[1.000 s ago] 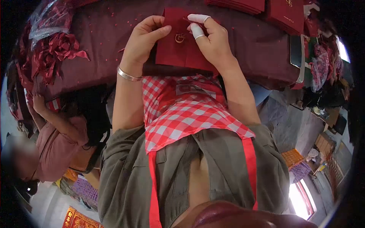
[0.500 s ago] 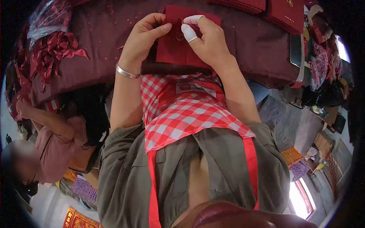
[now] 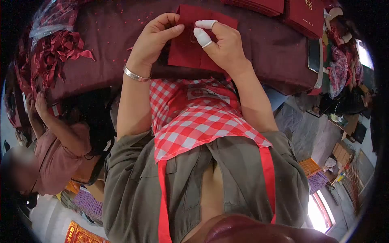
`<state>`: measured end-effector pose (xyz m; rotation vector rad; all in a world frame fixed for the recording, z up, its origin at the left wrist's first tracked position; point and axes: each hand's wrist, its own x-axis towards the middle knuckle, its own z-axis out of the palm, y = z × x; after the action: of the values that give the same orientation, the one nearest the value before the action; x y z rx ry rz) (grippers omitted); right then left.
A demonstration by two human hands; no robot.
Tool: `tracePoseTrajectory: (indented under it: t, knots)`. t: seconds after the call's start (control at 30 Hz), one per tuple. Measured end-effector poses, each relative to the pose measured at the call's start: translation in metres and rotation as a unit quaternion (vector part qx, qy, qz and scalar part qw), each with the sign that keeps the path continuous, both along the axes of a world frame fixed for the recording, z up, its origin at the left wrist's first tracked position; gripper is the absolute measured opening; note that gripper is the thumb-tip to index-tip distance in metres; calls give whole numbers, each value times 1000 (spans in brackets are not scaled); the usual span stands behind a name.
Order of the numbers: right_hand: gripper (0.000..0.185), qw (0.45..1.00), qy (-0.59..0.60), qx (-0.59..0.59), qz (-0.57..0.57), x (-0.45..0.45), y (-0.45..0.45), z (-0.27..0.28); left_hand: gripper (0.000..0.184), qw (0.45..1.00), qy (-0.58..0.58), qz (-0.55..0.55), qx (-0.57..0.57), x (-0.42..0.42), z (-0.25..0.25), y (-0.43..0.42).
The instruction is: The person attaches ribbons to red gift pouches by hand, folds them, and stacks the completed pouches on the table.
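Observation:
A dark red folded card (image 3: 189, 54) with a faint emblem lies on the maroon-covered table in front of me. At its left edge, my left hand (image 3: 159, 36) is closed, thumb over the card and fingers curled at the edge. My right hand (image 3: 227, 44) is over the card's right half, with white finger covers (image 3: 204, 37) on thumb and index finger. These two fingertips point at the card's middle, close together in a pinch. Whatever is between them is too small to make out.
Stacks of red cards (image 3: 304, 18) stand at the back right, near a dark phone-like slab (image 3: 314, 54). Red ribbons (image 3: 60, 54) and clear plastic (image 3: 52, 18) lie at the left. Red specks dot the tablecloth (image 3: 105, 52). Another person (image 3: 65, 141) sits at the lower left.
Both my hands stay at the card, with only a slight shift. My right fingertips now cover more of the emblem. The other person's hands have moved up and apart near the table edge.

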<state>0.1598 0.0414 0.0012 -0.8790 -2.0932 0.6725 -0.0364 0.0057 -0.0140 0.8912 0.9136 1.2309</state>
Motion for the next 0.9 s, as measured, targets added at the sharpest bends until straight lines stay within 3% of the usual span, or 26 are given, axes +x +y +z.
tracePoseTrajectory:
  t: [0.3, 0.43, 0.67, 0.8, 0.9]
  knots:
    - [17, 993, -22, 115, 24, -10, -4, -1, 20, 998, 43, 36, 13, 8, 2, 0]
    - [16, 993, 36, 112, 5, -20, -3, -10, 19, 997, 44, 55, 12, 11, 4, 0]
    - [14, 997, 3, 75, 4, -18, -4, -4, 19, 998, 32, 50, 8, 11, 2, -1]
    - [12, 994, 56, 92, -25, -16, 11, -12, 21, 998, 23, 47, -20, 12, 7, -4]
    - [14, 995, 97, 24, -25, -15, 15, -14, 21, 999, 15, 16, -35, 7, 5, -3]
